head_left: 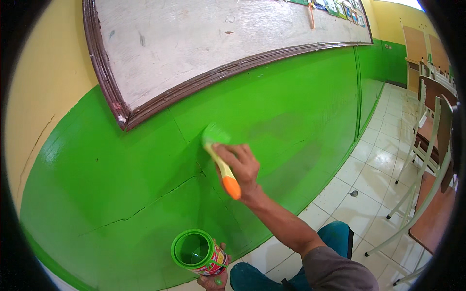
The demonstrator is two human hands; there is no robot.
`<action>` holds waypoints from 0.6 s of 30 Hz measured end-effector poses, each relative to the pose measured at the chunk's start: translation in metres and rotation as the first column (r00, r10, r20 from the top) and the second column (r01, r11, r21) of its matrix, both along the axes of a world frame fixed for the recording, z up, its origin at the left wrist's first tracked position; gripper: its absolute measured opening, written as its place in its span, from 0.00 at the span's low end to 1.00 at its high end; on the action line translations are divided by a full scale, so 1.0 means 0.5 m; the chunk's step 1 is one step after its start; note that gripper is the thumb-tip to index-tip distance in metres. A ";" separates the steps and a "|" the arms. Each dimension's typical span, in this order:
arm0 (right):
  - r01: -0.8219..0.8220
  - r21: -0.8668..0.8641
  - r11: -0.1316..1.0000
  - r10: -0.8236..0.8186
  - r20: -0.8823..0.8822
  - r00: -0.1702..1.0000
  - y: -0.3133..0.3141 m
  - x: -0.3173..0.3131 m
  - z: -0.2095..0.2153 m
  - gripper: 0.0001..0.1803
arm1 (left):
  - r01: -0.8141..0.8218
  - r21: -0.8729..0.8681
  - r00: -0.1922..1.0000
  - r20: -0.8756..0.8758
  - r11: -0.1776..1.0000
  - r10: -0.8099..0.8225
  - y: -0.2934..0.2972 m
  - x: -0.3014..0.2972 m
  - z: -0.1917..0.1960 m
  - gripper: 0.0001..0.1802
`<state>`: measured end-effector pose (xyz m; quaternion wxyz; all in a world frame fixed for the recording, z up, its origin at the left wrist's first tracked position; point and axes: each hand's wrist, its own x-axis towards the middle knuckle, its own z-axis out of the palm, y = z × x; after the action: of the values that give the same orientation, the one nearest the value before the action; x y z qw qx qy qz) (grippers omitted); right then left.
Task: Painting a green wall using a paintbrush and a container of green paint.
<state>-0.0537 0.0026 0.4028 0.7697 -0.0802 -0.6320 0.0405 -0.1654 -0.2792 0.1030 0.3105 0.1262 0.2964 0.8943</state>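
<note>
My right hand (239, 167) is closed around the handle of a paintbrush (223, 170), pale yellow with an orange end. The green-coated bristles, blurred by motion, press against the green wall (145, 169) below the framed board. Lower down, my left hand (217, 280) grips a paint can (213, 264) from beneath and its right side. The can is open and tilted toward me, its rim and inside coated green, with some green paint showing in it. Green smears mark my left fingers. A crack (141, 209) runs across the wall left of the brush.
A whitish board (218, 39) with a brown wooden frame (204, 80) hangs above, pictures along its upper right. Wooden chairs (432, 194) with pale metal legs stand on the white tiled floor (359, 208) at right. My teal-clad knee (337, 235) is close to the wall.
</note>
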 end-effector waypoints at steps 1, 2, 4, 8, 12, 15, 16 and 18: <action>0.006 -0.005 1.000 -0.006 0.006 1.000 0.002 0.001 -0.009 0.18 | 0.013 0.004 1.000 -0.005 1.000 -0.013 0.009 -0.004 -0.012 0.44; -0.254 -0.081 0.964 0.249 -0.072 0.966 0.006 0.000 -0.017 0.18 | 0.026 0.007 1.000 -0.010 1.000 -0.025 0.013 -0.001 -0.030 0.44; -0.620 -0.206 0.757 0.556 -0.296 0.777 0.027 0.009 -0.014 0.18 | 0.041 0.021 0.999 -0.026 0.999 -0.041 0.016 -0.004 -0.046 0.43; -0.729 -0.359 0.583 0.458 -0.596 0.659 0.230 0.098 0.026 0.18 | 0.064 0.051 0.995 -0.076 0.997 -0.060 0.004 -0.014 -0.065 0.42; -0.587 -0.416 0.695 0.154 -0.711 0.686 0.358 0.200 0.009 0.18 | 0.098 0.090 0.988 -0.126 0.991 -0.086 0.017 -0.034 -0.083 0.41; -0.233 -0.507 0.830 -0.186 -0.645 0.741 0.380 0.232 -0.020 0.17 | 0.135 0.106 0.981 -0.154 0.985 -0.117 0.023 -0.036 -0.095 0.41; -0.224 -0.509 0.831 -0.194 -0.643 0.741 0.377 0.226 -0.033 0.17 | 0.151 0.112 0.978 -0.163 0.982 -0.132 0.030 -0.037 -0.100 0.41; -0.045 -0.306 0.951 -0.137 -0.547 0.826 0.337 0.177 -0.074 0.14 | 0.182 0.120 0.970 -0.184 0.976 -0.158 0.041 -0.042 -0.107 0.40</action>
<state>0.0349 0.1713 0.3658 0.9002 -0.1983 -0.3612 0.1411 -0.1864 -0.2584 0.0494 0.3499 0.2493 0.2488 0.8681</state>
